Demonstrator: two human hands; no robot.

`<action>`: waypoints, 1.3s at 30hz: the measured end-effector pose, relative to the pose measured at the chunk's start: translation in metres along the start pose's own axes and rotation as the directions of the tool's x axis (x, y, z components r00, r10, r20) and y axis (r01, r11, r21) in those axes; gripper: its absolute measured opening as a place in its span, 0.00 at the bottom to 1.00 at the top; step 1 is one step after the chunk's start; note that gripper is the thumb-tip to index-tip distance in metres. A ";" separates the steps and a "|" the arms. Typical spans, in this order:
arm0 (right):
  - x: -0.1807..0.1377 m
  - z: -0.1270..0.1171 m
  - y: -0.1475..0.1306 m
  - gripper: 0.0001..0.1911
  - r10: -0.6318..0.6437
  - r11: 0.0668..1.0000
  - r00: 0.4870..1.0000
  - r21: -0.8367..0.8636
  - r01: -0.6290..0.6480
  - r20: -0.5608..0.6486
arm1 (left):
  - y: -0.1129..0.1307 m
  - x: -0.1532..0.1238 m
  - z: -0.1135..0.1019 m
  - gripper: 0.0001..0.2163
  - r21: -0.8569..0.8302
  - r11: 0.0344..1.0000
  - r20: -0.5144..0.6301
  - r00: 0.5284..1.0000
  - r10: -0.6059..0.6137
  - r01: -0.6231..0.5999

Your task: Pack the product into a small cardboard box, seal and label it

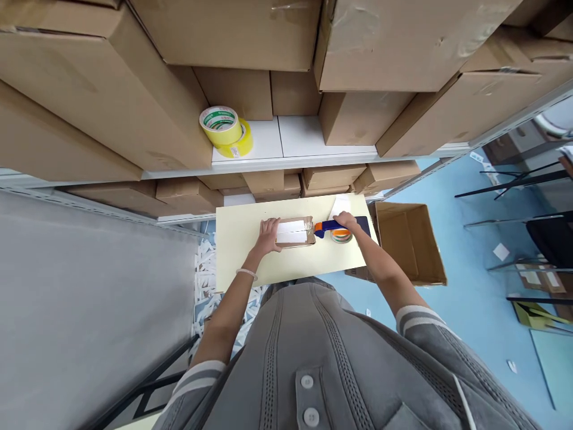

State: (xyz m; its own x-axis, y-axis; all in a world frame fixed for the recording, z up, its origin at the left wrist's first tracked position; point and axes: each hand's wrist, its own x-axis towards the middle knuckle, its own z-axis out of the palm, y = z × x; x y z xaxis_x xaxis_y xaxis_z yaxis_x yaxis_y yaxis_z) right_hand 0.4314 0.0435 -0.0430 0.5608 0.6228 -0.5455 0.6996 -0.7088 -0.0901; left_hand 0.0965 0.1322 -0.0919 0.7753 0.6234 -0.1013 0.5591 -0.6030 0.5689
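A small cardboard box (pixel 292 233) lies flat on the cream tabletop (pixel 250 212), with white on its upper face and shiny clear tape at its right end. My left hand (pixel 268 235) grips the box's left end, thumb along the near side and fingers over the top. In my right hand (pixel 345 220) is a blue-and-orange tape dispenser (pixel 330 226), its orange front at the taped end of the box. Whether it touches the box I cannot tell. A tape roll (pixel 342 236) sits below the dispenser; whether it is mounted there is unclear.
White paper (pixel 341 204) and a dark flat object (pixel 363 225) lie near my right hand. Yellow tape rolls (pixel 226 131) stand on the shelf (pixel 304 136) among large cartons (pixel 237 36). An open carton (pixel 405 239) stands right of the table; paper shreds (pixel 206 269) lie at left.
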 end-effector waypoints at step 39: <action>-0.070 0.096 -0.095 0.33 0.005 0.952 0.992 0.305 0.033 -0.125 | 0.012 -0.004 0.018 0.22 -0.700 0.469 0.042 0.687 -0.725 0.538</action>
State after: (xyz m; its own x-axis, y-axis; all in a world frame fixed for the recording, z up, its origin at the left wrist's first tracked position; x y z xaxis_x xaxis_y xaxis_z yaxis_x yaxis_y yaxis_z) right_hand 0.2833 0.0351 -0.0766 0.6156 0.6556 -0.4373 0.5496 -0.7549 -0.3580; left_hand 0.1058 0.1138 -0.0989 0.1397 0.8449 -0.5164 0.4737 0.4010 0.7841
